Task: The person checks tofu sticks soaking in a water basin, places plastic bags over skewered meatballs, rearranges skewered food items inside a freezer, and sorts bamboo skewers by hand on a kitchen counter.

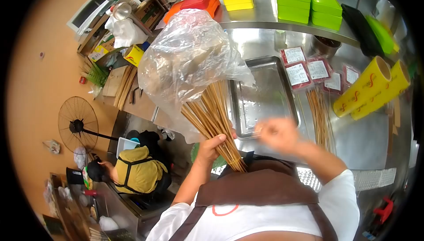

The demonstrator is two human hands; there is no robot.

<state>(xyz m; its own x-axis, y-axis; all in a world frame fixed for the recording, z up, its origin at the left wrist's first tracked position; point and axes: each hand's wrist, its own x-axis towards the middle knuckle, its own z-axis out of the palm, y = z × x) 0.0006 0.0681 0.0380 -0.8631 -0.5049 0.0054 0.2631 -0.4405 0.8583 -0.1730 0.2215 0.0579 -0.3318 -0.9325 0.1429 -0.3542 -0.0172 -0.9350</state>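
Sticks (210, 118) fill the left hand (211, 147), left of the tray (265, 95); a slackened grip could scatter them. Blurred near the tray's corner, the right hand (279, 132) is unreadable.

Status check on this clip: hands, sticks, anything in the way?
Left hand gripping bundle of sticks. Right hand blurred, by metal tray, grip unclear. Clear plastic bag over sticks' far ends, hiding them.

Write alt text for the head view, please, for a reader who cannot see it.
A bare left hand grips a bundle of sticks, its far end covered by a clear bag. The blurred right hand is by a metal tray; to its right are labelled packs, more sticks and yellow rolls.
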